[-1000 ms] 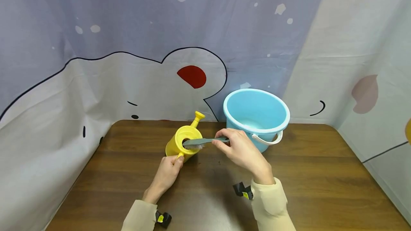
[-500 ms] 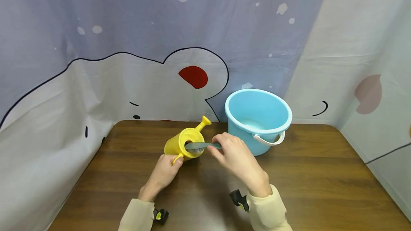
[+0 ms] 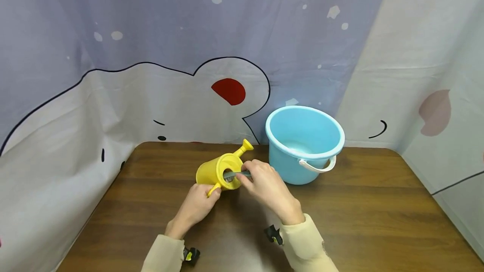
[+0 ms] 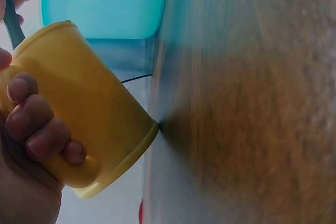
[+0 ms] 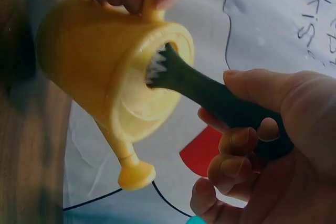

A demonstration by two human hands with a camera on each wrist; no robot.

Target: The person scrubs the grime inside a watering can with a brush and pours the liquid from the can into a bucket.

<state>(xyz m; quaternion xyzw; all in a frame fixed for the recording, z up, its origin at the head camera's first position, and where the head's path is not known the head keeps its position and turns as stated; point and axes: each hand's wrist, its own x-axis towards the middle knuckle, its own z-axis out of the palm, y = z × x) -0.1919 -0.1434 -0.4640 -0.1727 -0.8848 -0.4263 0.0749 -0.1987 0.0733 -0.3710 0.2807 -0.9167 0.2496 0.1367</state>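
A yellow watering can (image 3: 209,173) is tilted over the table, its open top toward the right and its spout pointing up and away. My left hand (image 3: 197,204) grips its handle, the fingers curled round it in the left wrist view. My right hand (image 3: 270,188) pinches the handle of a grey-green brush (image 5: 210,95) between thumb and fingers. The brush's white bristles (image 5: 156,65) are partly inside the can's round opening; the rest of its head is hidden within. In the left wrist view, the can's bottom edge comes close to the table; whether it touches I cannot tell.
A light blue bucket (image 3: 291,167) with a white handle (image 3: 317,168) stands at the back of the brown wooden table (image 3: 370,205), just beyond my right hand. A printed curtain (image 3: 170,100) hangs right behind the table's far edge.
The can has tipped further, its opening and spout swinging to the right. My right hand has moved left and slightly down, and the brush has gone deeper into the opening.
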